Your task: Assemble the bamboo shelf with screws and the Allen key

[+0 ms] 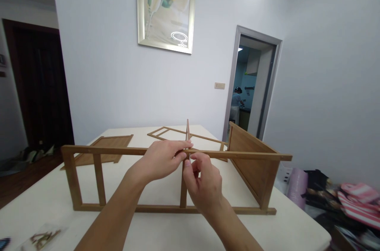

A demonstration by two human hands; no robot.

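A wooden ladder-like frame [118,208] stands on its long edge across the white table [154,231]. My left hand [162,158] is closed over its top rail, thumb and fingers at the joint with the middle crossbar [183,187]. Just below that joint, my right hand [204,177] is pinched, fingertips close to the left thumb; whatever small thing it holds is mostly hidden. A narrow wooden piece [188,130] rises behind the rail at the left fingertips. At the right end, a slatless wooden panel [252,156] meets the frame and stretches away from me.
Another wooden panel [118,142] lies at the back left, and a second open frame [204,137] lies behind the hands. A clear bag of screws [44,237] sits front left. Beyond the table's right edge are a purple roll [297,187] and piled belongings. A person [236,102] stands through the doorway.
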